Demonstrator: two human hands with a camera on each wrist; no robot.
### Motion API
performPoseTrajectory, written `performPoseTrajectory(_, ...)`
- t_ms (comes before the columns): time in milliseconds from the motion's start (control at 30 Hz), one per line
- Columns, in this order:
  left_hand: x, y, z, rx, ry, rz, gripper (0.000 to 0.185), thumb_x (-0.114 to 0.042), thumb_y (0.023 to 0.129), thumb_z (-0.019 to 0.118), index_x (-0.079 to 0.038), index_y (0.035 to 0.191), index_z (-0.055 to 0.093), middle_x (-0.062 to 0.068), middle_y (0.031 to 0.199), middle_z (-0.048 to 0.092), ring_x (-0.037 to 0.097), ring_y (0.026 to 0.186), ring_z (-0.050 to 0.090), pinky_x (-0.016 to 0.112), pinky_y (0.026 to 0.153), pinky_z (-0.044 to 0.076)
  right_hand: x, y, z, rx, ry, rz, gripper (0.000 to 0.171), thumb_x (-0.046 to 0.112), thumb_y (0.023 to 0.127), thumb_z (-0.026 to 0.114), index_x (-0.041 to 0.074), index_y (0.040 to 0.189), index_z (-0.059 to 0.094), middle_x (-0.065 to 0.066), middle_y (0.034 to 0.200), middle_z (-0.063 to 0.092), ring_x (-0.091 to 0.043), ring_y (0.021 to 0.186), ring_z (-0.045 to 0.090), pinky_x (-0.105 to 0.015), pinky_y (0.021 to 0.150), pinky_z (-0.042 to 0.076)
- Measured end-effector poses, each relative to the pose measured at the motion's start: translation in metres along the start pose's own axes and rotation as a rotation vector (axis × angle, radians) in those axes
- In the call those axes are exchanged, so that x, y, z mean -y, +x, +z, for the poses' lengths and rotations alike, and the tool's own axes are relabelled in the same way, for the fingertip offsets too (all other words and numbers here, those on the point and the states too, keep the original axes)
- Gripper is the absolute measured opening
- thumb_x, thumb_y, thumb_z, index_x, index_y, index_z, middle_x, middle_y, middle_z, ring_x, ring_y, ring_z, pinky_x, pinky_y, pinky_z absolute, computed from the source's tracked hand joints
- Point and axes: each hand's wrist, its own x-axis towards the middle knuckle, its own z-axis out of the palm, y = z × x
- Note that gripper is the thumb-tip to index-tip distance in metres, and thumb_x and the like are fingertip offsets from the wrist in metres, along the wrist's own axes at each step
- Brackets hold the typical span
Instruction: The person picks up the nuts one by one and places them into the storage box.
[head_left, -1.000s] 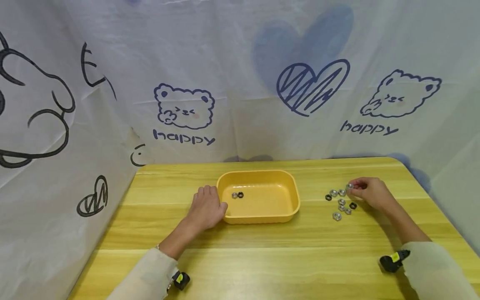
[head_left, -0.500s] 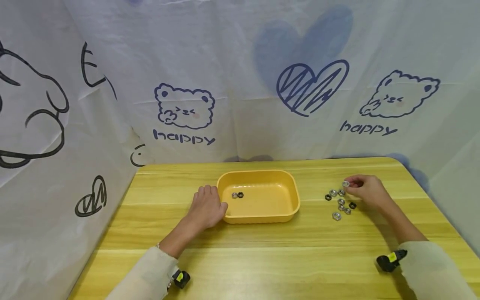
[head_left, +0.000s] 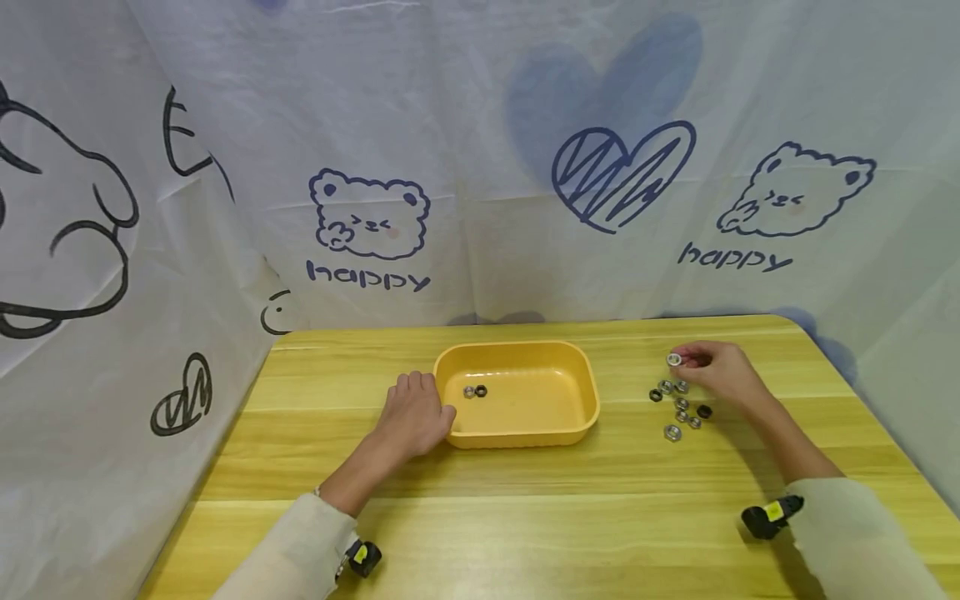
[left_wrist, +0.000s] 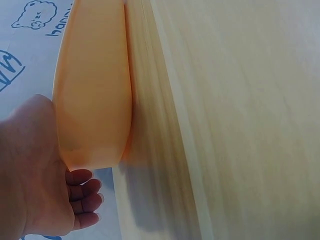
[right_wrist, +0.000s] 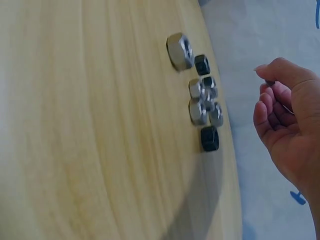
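My left hand grips the left end of a yellow plastic tray, its thumb at the rim. In the left wrist view the fingers curl by the tray's end. A silver nut and a black nut lie inside the tray, side by side. To the right, my right hand pinches another silver nut between thumb and fingertips, raised above the table. Most of that nut is hidden in the right wrist view. Below this hand lies a loose group of nuts, including a larger silver nut.
Black nuts lie among the silver ones on the wooden table. A white cloth with bear and heart drawings hangs behind the table's back edge and along the sides. Black wrist cameras sit at both sleeves.
My right hand has lifted the pinched silver nut off the group and carried it up and a little to the left. My left hand stays on the tray.
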Motion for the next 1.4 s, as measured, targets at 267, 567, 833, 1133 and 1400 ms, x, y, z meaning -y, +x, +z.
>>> performPoseTrajectory(267,0.0,0.0,-0.002,0.01,-0.015,-0.002,0.034,-0.027,0.095,0.047,0.004,0.109,0.05,0.016,0.1,0.045,0.031,0.093,0.037,0.04,0.082,0.033,0.016,0.002,0.004,0.013,0.039,-0.049,0.037,0.016,0.09,0.078,-0.007,0.119,0.071,-0.013,0.097,0.074,0.003,0.078,0.061,-0.018,0.068,0.054)
performPoseTrajectory(567,-0.001,0.0,-0.005,0.009,-0.008,0.002,0.036,-0.028,0.094,0.047,0.005,0.108,0.05,0.016,0.099,0.045,0.032,0.093,0.038,0.041,0.082,0.033,0.028,0.002,0.008,0.027,0.044,-0.035,0.037,0.018,0.092,0.077,-0.004,0.121,0.071,-0.014,0.1,0.074,-0.001,0.08,0.063,-0.019,0.07,0.055)
performPoseTrajectory(833,-0.001,0.001,-0.005,0.012,-0.018,-0.001,0.036,-0.028,0.094,0.047,0.005,0.108,0.05,0.016,0.099,0.045,0.032,0.093,0.038,0.041,0.081,0.033,0.042,0.001,0.014,0.03,0.055,-0.051,0.039,0.022,0.091,0.078,-0.003,0.121,0.072,-0.015,0.101,0.073,-0.002,0.081,0.062,-0.018,0.07,0.054)
performPoseTrajectory(1133,-0.001,0.0,-0.004,0.012,-0.017,0.005,0.036,-0.028,0.095,0.048,0.004,0.109,0.05,0.015,0.099,0.045,0.031,0.093,0.037,0.04,0.081,0.032,0.055,0.002,0.024,0.041,0.055,-0.072,0.037,0.02,0.091,0.079,-0.001,0.121,0.073,-0.015,0.102,0.074,-0.006,0.083,0.063,-0.018,0.071,0.055)
performPoseTrajectory(1400,-0.001,-0.001,-0.005,0.013,-0.015,0.007,0.035,-0.028,0.094,0.046,0.005,0.108,0.05,0.016,0.1,0.045,0.032,0.094,0.037,0.041,0.082,0.032,0.062,0.006,0.032,0.043,0.054,-0.084,0.037,0.022,0.09,0.08,0.002,0.119,0.075,-0.012,0.101,0.075,-0.01,0.084,0.064,-0.019,0.071,0.055)
